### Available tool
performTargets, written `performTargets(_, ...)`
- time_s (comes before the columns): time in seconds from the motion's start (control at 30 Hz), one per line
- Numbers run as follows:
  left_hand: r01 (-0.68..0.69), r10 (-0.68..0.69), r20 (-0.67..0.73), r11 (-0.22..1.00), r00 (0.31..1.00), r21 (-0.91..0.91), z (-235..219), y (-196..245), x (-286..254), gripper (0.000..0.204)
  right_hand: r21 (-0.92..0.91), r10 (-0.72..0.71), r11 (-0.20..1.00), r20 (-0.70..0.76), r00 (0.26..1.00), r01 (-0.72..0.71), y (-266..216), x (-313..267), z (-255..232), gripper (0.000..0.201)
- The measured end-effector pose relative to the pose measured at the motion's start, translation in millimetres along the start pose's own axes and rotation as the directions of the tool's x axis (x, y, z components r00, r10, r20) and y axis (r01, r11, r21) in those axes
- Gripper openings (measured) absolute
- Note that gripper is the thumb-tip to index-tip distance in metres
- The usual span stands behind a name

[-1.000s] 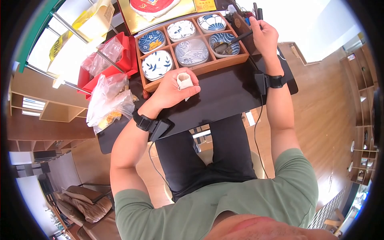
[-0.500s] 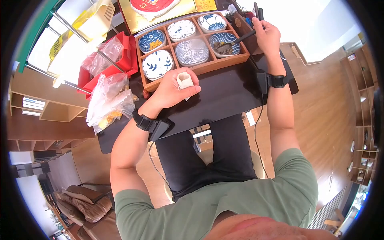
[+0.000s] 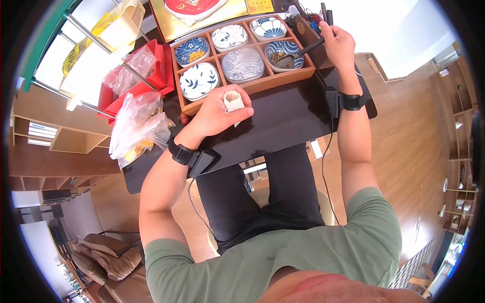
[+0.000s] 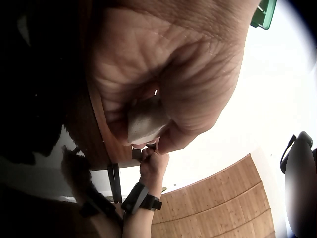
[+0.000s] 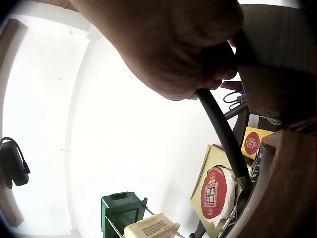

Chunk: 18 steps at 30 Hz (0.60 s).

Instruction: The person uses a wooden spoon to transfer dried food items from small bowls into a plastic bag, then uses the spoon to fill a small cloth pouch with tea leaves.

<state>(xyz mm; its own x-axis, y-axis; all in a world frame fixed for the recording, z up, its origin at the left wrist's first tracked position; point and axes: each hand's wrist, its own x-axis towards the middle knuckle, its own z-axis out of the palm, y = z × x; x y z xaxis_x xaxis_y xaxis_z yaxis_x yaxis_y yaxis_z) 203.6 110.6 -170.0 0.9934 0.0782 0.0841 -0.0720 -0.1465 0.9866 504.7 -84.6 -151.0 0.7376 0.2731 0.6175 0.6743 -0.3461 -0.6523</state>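
Note:
My left hand (image 3: 214,115) holds a small off-white cloth pouch (image 3: 234,104) upright, its mouth facing up, just in front of the wooden compartment box (image 3: 283,77). In the left wrist view, thumb and fingers wrap round the pouch (image 4: 146,121). My right hand (image 3: 340,49) grips the black handle of a spoon (image 3: 311,46), beyond the box's right side. The spoon's head lies inside the blue wave-patterned bowl (image 3: 273,48), over dark brown contents. In the right wrist view the spoon's handle (image 5: 223,129) slants down from the fingers into the box.
Other patterned bowls fill the compartments; a blue one (image 3: 184,49) holds orange pieces. Left stand a red bin (image 3: 164,68) and a plastic bag (image 3: 139,121). A gold box with a red round package (image 3: 194,7) lies behind. A dark wooden holder (image 3: 303,33) stands at the right.
My right hand has shifted slightly right and toward me with the spoon. The spoon's head has moved a little right within the bowl and turned. My left hand and the pouch have stayed in place.

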Motion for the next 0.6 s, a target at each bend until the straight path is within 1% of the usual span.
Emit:
performTargets(0.07,0.004,-0.004,-0.001,1.000,1.000,-0.001,0.4,0.2,-0.1,0.013,0.007,0.007,1.000,-0.001,1.000,-0.007,-1.3,-0.3,-0.6,0.048)
performTargets(0.13,-0.001,0.001,-0.005,1.000,1.000,-0.008,0.4,0.0,-0.2,0.013,0.001,0.090,0.996,0.029,0.996,-0.090,-3.6,0.3,-2.0,0.046)
performTargets(0.17,-0.001,0.001,-0.006,1.000,1.000,-0.008,0.1,1.0,-0.3,0.013,0.001,0.089,0.996,0.029,0.996,-0.090,-1.9,0.7,-1.3,0.046)
performTargets(0.23,0.055,-0.055,0.008,0.998,0.998,-0.009,-0.9,4.2,-1.0,0.016,0.025,0.093,0.995,0.006,0.996,-0.093,3.0,1.6,0.5,0.046)
performTargets(0.27,0.055,-0.055,0.008,0.998,0.998,-0.009,-0.6,4.4,-0.9,0.016,0.026,0.093,0.995,0.007,0.996,-0.093,-1.4,0.8,-1.3,0.046)
performTargets(0.33,0.015,-0.015,-0.001,1.000,1.000,0.013,0.8,4.4,0.0,0.013,0.077,0.089,0.993,-0.056,0.994,-0.085,-12.5,-1.4,-4.9,0.044)
performTargets(0.37,0.018,-0.018,-0.010,1.000,1.000,0.013,1.1,4.3,0.8,0.013,0.081,0.086,0.993,-0.048,0.995,-0.082,-9.1,-0.1,-3.4,0.044)
performTargets(0.43,0.045,-0.045,0.014,0.999,0.999,0.001,0.5,3.5,0.9,0.013,0.247,0.144,0.961,-0.071,0.987,-0.122,2.3,3.2,2.2,0.044)
performTargets(0.47,0.053,-0.053,-0.010,0.999,0.999,0.002,0.3,3.3,-0.8,0.013,0.393,0.154,0.911,-0.042,0.987,-0.126,-3.7,-0.4,2.3,0.040)
performTargets(0.53,0.030,-0.031,0.020,0.999,0.999,0.031,-0.2,3.9,-0.5,0.014,0.632,0.184,0.759,0.022,0.983,-0.157,-27.0,-9.5,4.6,0.038)
performTargets(0.57,0.062,-0.062,0.017,0.998,0.998,-0.004,0.3,5.9,-1.2,0.013,0.638,0.180,0.753,0.036,0.983,-0.161,-39.3,-14.6,4.9,0.038)
performTargets(0.6,0.067,-0.067,0.005,0.998,0.998,-0.002,-0.3,4.8,-1.3,0.013,0.675,0.151,0.724,0.049,0.987,-0.144,-52.2,-19.1,4.9,0.037)
